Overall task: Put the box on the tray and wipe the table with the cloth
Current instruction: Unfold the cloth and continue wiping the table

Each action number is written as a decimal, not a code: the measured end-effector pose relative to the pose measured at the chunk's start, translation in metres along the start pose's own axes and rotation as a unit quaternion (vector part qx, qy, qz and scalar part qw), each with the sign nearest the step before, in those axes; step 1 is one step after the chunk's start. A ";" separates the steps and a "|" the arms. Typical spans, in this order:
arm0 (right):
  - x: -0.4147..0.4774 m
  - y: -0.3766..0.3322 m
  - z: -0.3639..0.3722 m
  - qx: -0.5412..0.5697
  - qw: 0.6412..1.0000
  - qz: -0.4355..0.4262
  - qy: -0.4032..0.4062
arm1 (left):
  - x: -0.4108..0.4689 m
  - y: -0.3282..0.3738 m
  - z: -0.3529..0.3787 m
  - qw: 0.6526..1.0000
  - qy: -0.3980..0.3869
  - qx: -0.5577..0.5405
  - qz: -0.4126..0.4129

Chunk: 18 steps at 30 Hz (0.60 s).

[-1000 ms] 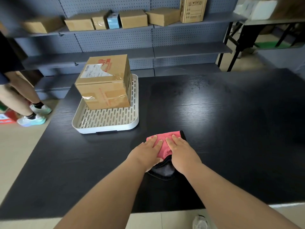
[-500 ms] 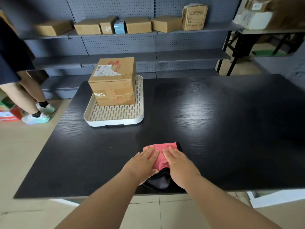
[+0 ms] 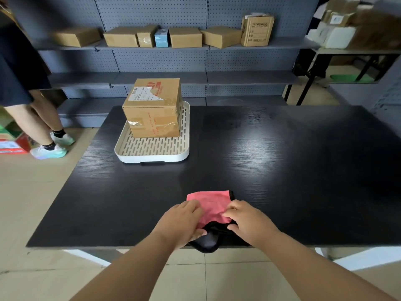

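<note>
A taped cardboard box [image 3: 153,107] stands on the far part of the white slotted tray [image 3: 152,156] at the back left of the black table [image 3: 282,159]. A pink cloth with a black underside [image 3: 211,204] lies at the table's near edge, its black part hanging over the edge. My left hand [image 3: 182,220] rests on the cloth's left side and my right hand [image 3: 247,220] on its right side. Both hands have curled fingers pinching the fabric.
Grey pegboard shelves [image 3: 206,77] with several cardboard boxes [image 3: 184,36] stand behind the table. A person's legs [image 3: 41,124] are on the floor at the left, next to a red carton [image 3: 13,144]. Another table with boxes [image 3: 355,51] is at the back right.
Both hands pulled the cloth back toward the near edge of the table, and their flat fingers have curled onto the fabric. The box and tray stayed put.
</note>
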State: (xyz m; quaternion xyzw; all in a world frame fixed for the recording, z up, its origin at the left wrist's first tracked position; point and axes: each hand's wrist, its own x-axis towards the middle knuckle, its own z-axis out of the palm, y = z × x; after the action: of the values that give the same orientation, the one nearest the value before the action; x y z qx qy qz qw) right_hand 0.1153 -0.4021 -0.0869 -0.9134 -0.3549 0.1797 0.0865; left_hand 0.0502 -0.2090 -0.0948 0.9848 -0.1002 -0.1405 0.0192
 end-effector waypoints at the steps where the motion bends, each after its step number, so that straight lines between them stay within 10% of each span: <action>1: 0.001 0.000 0.000 -0.008 1.000 -0.001 -0.004 | 0.000 0.000 -0.001 1.000 -0.007 0.012 0.001; 10: 0.011 -0.009 -0.001 -0.065 0.997 0.023 0.031 | 0.005 0.002 -0.007 0.999 -0.019 0.044 0.003; 18: 0.014 -0.017 -0.033 0.139 0.977 0.082 0.141 | 0.002 0.007 -0.015 0.998 0.034 0.023 -0.039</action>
State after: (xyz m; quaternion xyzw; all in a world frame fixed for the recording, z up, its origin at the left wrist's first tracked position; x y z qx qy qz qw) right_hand 0.1274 -0.3814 -0.0554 -0.9344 -0.2349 0.1036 0.2470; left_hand 0.0555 -0.2160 -0.0805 0.9924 -0.0641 -0.1047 -0.0059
